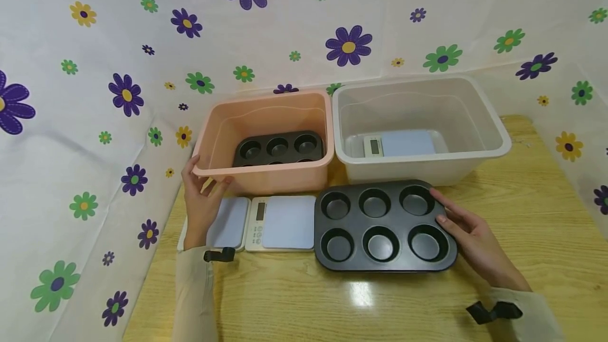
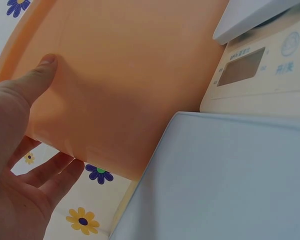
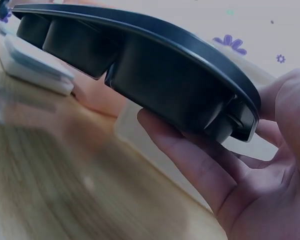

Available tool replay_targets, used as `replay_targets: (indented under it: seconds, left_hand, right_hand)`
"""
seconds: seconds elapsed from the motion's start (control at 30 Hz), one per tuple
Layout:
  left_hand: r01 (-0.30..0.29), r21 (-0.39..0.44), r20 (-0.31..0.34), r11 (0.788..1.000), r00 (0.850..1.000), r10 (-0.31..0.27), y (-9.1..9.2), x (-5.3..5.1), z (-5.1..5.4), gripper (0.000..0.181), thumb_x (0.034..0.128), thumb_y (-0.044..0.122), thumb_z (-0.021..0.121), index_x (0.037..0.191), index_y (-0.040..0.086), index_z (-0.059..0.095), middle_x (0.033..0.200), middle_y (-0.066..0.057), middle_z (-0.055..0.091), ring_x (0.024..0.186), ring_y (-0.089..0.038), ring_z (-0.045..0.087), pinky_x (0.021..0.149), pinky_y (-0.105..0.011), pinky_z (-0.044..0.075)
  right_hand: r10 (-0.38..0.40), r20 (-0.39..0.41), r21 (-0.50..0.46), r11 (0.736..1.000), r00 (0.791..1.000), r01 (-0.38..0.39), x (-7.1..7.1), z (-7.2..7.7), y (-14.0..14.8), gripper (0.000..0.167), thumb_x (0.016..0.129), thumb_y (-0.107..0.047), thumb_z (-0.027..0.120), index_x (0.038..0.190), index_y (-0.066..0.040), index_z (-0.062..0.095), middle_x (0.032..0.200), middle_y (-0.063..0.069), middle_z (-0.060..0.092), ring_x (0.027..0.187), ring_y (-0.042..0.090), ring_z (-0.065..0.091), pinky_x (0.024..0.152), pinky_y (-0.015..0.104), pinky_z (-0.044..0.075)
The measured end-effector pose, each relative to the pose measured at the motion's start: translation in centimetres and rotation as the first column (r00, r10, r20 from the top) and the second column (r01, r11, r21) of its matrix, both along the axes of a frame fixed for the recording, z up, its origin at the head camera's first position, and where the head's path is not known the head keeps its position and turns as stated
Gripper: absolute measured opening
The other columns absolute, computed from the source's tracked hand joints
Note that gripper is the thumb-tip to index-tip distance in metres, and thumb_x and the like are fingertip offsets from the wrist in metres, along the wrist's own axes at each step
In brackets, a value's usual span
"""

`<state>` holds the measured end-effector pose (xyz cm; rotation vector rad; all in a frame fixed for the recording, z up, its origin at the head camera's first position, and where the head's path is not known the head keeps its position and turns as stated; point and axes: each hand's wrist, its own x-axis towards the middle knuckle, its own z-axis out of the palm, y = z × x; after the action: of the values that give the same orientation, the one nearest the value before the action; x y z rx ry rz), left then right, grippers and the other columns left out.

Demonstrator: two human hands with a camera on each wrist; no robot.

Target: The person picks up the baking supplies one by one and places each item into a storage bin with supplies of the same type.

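My right hand (image 1: 475,244) grips the right edge of a dark six-cup muffin pan (image 1: 394,217), thumb on the rim. In the right wrist view the fingers (image 3: 190,160) support the pan's underside, above the wood table. My left hand (image 1: 203,202) holds the front left corner of a peach plastic bin (image 1: 280,179), with the thumb (image 2: 37,77) on the front wall and the other fingers round the side. Another dark muffin pan (image 1: 280,148) lies inside this bin. Beneath the left wrist is a kitchen scale (image 1: 230,223), partly hidden.
A second kitchen scale (image 1: 285,223) lies between the first scale and the held pan. The white plastic bin (image 1: 423,162) stands right of the peach one, with another scale (image 1: 404,143) inside. Flower-print cloth (image 1: 294,25) hangs behind and at the sides of the table (image 1: 304,310).
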<state>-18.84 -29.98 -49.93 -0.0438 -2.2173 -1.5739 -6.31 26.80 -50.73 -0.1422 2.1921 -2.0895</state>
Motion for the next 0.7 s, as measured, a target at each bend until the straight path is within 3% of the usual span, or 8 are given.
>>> replay_targets:
  seconds: [0.27,0.53,0.7]
  left_hand:
    - [-0.004,-0.011,0.008,1.000,1.000,0.004,-0.1,-0.1,0.0,0.090,0.0953,0.007,0.085,0.166,0.030,0.033,0.170,-0.002,0.043,0.139,-0.031,0.060,0.124,-0.058,0.049]
    - [0.002,-0.010,0.000,1.000,1.000,-0.002,-0.1,-0.2,-0.1,0.090,0.0953,0.007,0.085,0.166,0.030,0.033,0.169,0.000,0.043,0.138,-0.029,0.060,0.124,-0.060,0.048]
    - [-0.001,-0.007,0.003,1.000,1.000,0.001,-0.2,-0.2,-0.3,0.091,0.0953,0.006,0.084,0.166,0.029,0.033,0.169,0.000,0.043,0.137,-0.027,0.060,0.124,-0.057,0.049]
  right_hand:
    - [0.083,-0.004,-0.162,0.983,0.997,-0.082,0.0,1.2,0.2,0.060,0.114,0.001,0.049,0.171,-0.012,0.037,0.158,-0.019,0.057,0.125,-0.001,0.070,0.094,0.019,0.063]
    - [0.111,-0.032,-0.181,0.977,0.993,-0.115,0.0,2.5,0.1,0.062,0.114,0.004,0.047,0.172,-0.013,0.035,0.154,-0.016,0.062,0.121,0.003,0.073,0.091,0.024,0.066]
    - [0.140,-0.065,-0.229,0.962,0.988,-0.152,-0.2,3.5,-0.1,0.063,0.114,0.007,0.043,0.173,-0.013,0.032,0.149,-0.007,0.069,0.119,0.009,0.076,0.089,0.029,0.068]
